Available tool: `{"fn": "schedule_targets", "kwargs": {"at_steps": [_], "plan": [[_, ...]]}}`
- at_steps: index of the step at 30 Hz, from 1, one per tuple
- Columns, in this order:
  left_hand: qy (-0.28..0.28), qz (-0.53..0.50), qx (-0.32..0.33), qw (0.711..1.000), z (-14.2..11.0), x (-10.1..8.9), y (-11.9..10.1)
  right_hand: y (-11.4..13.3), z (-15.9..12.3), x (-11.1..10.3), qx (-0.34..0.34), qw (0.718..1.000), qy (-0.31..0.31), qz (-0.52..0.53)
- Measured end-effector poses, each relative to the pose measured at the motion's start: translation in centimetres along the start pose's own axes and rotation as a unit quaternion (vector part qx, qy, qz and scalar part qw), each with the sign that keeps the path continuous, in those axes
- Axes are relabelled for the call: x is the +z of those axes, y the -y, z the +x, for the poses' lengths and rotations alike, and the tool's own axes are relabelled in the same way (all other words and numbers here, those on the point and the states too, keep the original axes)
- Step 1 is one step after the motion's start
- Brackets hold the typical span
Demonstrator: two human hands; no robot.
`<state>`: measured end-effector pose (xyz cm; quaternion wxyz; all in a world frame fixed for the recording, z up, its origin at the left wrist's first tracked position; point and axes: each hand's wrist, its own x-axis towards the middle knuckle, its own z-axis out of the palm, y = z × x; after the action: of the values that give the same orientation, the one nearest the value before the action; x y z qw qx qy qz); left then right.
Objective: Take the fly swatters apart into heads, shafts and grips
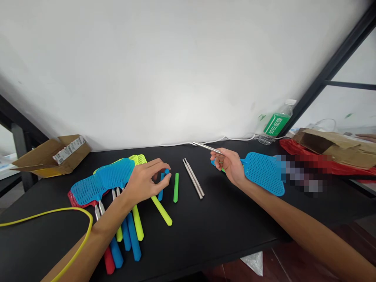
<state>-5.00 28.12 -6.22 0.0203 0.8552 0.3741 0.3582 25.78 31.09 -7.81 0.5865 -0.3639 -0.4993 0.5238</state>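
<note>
Left hand (143, 181) pinches one blue piece (167, 171), right hand (232, 164) one metal rod (207, 147); two rods (194, 177) lie between.

Angled slvr rod (208, 148), blu pc (167, 171) to L

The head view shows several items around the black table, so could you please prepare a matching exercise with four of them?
Things:
1. Right hand
2. Green handle
3. Plastic bottle
4. Cardboard box at the left

Descriptions:
A. Clear, with a white cap and a green label
B. Brown, with a white printed label on it
C. Holding a thin metal rod
D. Lying on the black table, just left of the two loose rods

Right pairs: 1-C, 2-D, 3-A, 4-B
</note>
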Motion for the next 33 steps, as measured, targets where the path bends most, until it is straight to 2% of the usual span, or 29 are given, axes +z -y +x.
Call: {"fn": "schedule_targets", "kwargs": {"at_steps": [10,19,24,33], "plan": [[0.084,0.022,0.049,0.995,0.0,-0.1,0.0,-0.1,-0.1,0.1,0.004,1.0,0.007,-0.017],[0.134,0.027,0.042,0.99,0.2,-0.2,-0.2,0.0,-0.1,0.3,0.006,1.0,0.008,-0.023],[0.136,0.045,0.047,0.989,0.2,0.0,0.0,-0.1,-0.2,0.3,-0.004,1.0,0.009,-0.027],[0.136,0.047,0.035,0.989,0.1,0.1,0.2,1.4,-0.7,0.8,-0.013,0.999,-0.009,0.037]]}}
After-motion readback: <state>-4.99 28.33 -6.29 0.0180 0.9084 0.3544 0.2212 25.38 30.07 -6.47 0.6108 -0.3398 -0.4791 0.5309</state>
